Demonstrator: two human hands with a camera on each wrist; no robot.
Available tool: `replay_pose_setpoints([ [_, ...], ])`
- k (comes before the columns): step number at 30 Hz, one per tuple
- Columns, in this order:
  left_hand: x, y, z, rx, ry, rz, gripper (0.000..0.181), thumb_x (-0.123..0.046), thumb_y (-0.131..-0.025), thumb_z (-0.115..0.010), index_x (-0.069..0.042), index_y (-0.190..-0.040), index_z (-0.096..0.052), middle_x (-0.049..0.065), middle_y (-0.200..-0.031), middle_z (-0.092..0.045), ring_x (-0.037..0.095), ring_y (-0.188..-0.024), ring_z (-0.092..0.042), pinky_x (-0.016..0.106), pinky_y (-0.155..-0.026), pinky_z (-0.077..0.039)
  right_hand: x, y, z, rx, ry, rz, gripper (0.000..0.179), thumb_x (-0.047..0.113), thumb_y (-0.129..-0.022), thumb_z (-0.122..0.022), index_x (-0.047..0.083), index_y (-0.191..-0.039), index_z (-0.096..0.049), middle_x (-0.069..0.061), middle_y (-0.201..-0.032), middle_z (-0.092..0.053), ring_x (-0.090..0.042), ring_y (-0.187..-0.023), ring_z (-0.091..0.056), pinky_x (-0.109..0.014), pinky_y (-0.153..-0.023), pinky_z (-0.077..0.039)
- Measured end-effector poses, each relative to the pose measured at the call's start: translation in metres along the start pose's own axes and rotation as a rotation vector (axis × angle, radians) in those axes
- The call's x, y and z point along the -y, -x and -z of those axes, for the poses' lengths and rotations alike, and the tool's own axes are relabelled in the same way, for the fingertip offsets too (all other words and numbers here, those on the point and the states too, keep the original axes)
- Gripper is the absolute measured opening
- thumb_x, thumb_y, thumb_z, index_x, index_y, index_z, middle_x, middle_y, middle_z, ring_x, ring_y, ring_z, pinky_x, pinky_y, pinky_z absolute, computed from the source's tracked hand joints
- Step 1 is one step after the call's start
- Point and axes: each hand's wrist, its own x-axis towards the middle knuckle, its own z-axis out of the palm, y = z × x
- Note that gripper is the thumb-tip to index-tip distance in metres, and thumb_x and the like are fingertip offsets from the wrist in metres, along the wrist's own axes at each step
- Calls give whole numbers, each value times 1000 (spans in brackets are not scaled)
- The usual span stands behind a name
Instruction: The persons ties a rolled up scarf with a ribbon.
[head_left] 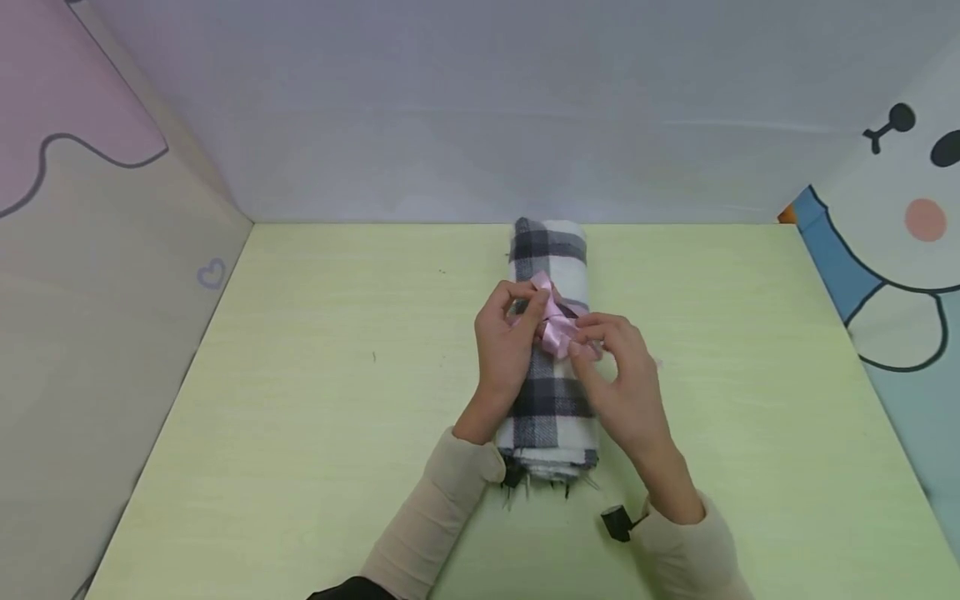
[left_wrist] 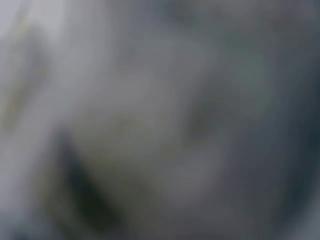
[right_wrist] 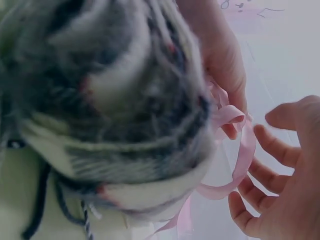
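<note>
A rolled black-and-white plaid scarf point(head_left: 551, 400) with a fringed end lies lengthwise on the table. A pink satin ribbon point(head_left: 558, 335) goes across it, with loops standing up at its middle. My left hand point(head_left: 508, 342) pinches the ribbon at its knot between thumb and forefinger. On the other side, my right hand point(head_left: 622, 375) has its thumb and fingers spread a little, fingertips right at a ribbon loop point(right_wrist: 245, 150). In the right wrist view the scarf's layered end point(right_wrist: 115, 120) fills the left side. The left wrist view is only a grey blur.
The pale yellow-green table point(head_left: 337, 400) meets a plain back wall point(head_left: 465, 167). Printed side panels stand left and right. A small black wrist camera point(head_left: 617, 523) sticks out from the right sleeve point(head_left: 690, 542), near the scarf's fringe.
</note>
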Motion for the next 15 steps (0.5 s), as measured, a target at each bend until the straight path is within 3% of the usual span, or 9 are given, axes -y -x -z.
replay_pose_setpoints([
  [3, -1, 0, 0, -8, -16, 5, 18, -15, -101, -70, 3, -101, -64, 12, -114, -67, 1, -57, -61, 18, -55, -53, 0, 5, -1, 25, 46, 48, 9, 7, -94, -73, 4, -102, -70, -15, -126, -65, -34, -121, -56, -41, -98, -41],
  [9, 0, 0, 0, -23, -19, 11, 19, -16, -101, -71, 2, -101, -64, 12, -116, -67, 2, -57, -60, 19, -55, -54, -4, 8, -1, 91, 172, 111, 26, 9, -89, -80, 2, -111, -70, -22, -131, -63, -45, -118, -55, -57, -99, -43],
  [15, -1, 1, -1, -22, 12, 21, 19, -15, -101, -70, 3, -102, -63, 10, -116, -66, 3, -60, -61, 18, -56, -54, -3, 10, 0, 112, 153, 106, 14, 4, -88, -80, 4, -99, -71, -22, -130, -66, -46, -121, -56, -60, -101, -44],
])
